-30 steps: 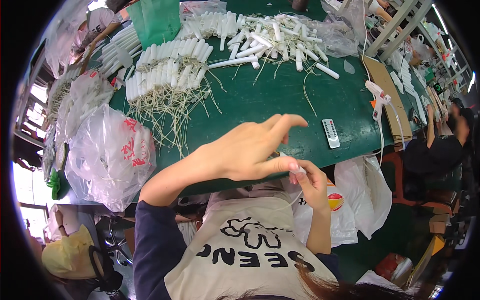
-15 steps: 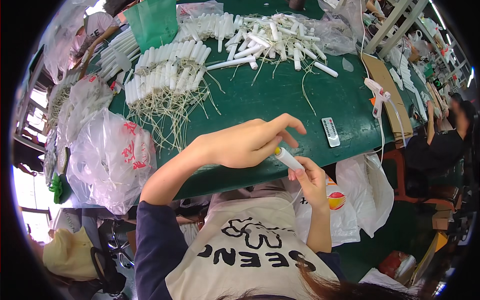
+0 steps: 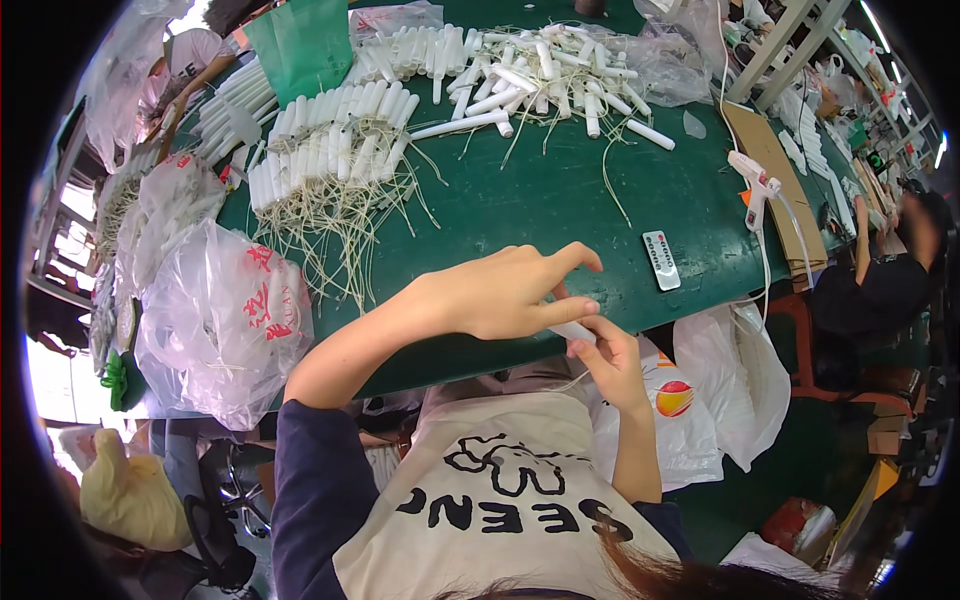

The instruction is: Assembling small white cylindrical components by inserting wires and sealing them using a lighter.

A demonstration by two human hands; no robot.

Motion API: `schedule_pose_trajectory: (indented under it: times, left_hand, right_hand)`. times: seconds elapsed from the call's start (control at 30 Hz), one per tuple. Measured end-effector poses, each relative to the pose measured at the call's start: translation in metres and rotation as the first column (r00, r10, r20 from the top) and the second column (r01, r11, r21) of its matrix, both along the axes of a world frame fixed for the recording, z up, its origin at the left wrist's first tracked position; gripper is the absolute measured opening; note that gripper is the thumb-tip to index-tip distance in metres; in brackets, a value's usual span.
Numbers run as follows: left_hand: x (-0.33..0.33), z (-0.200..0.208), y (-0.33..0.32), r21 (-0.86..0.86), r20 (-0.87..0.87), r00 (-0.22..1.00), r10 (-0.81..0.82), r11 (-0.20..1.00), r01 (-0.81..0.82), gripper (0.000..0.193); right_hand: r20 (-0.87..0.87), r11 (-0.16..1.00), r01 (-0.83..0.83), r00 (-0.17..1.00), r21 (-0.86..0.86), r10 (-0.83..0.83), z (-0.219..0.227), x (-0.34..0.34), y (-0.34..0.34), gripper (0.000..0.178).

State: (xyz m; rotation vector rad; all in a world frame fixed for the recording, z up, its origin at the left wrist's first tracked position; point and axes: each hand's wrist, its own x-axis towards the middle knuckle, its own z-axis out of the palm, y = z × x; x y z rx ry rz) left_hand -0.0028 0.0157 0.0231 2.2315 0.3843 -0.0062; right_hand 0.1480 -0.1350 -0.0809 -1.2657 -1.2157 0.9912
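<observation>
A short white tube (image 3: 572, 331) sits in my right hand (image 3: 615, 368), whose thumb and fingers close round it above the table's near edge. From below that hand a thin pale wire (image 3: 570, 385) trails toward my shirt. My left hand (image 3: 505, 295) reaches over the tube's far end with its index finger stretched out and its thumb apart, lying close over the tube. Whether the thumb touches it I cannot tell, and the tube's end is hidden. Beyond, a row of white tubes with wires (image 3: 335, 145) lies at the left, and a loose pile of similar tubes (image 3: 545, 75) at the back.
On the green table (image 3: 520, 205) lie a small remote control (image 3: 661, 262) and, farther right, a white glue gun (image 3: 752, 185) beside a cardboard strip (image 3: 775, 170). A clear plastic bag (image 3: 215, 320) bulges at the left edge. A co-worker (image 3: 875, 290) sits at the far right.
My left hand has moved slightly right, its thumb now extended over the tube. The tube's yellow end, visible before, is now hidden. My right hand has shifted a little left.
</observation>
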Motion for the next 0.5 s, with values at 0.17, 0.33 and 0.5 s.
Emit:
schedule_pose_trajectory:
  times: [0.17, 0.33, 0.5]
  left_hand:
    - [0.010, -0.018, 0.019, -0.466, 0.055, 0.966, 0.251, 0.862, -0.198, 0.039]
    - [0.010, -0.084, 0.031, 0.509, 0.376, 0.920, 0.112, 0.805, -0.306, 0.016]
    - [0.012, -0.089, 0.028, 0.584, 0.252, 0.960, 0.120, 0.772, -0.250, 0.014]
  right_hand:
    - [-0.420, 0.996, 0.031, 0.907, 0.083, 0.007, -0.022, 0.011, 0.000, 0.035]
    - [-0.417, 0.992, 0.046, 0.909, 0.116, 0.007, -0.011, 0.014, 0.000, 0.036]
    - [-0.316, 0.990, 0.071, 0.948, 0.121, -0.029, -0.003, 0.012, -0.001, 0.033]
